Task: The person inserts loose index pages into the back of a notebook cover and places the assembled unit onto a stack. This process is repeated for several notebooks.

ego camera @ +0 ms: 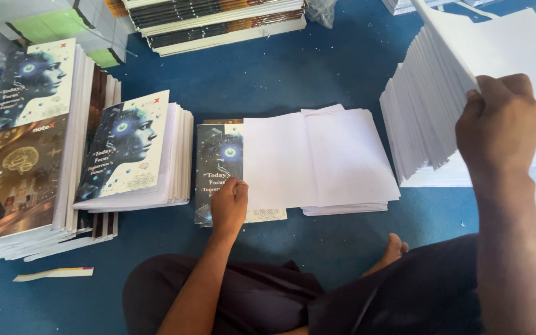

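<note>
**Pressing a cover flat while lifting loose pages**

Resting on the dark printed notebook cover (217, 162), the left hand (229, 205) lies with its fingers curled loosely together, knuckles down on the cover's lower right part; it pins the cover rather than clamping it. That cover lies flat on the blue floor (280, 80) straight in front of the seated person, and its right portion is hidden under a low stack of white folded sheets (324, 161), which overlaps it and spreads away to the right.

Further right and higher, the right hand (500, 127) is closed on a thick sheaf of white pages (510, 49), thumb on the near face and fingers behind, holding it tilted up off the tall fanned pile of white paper (423, 118) beneath.

Left of the cover stands a short stack of finished notebooks (138, 155) with the same face-and-circle artwork, close to it but apart. Beyond that, at the left edge, sits a taller pile of larger glossy covers (26, 142). More bound stacks (218, 22) line the top of the view. A narrow paper strip (54, 273) lies on the floor near the person's left knee, and a bare foot (395, 248) shows below the folded sheets.
</note>
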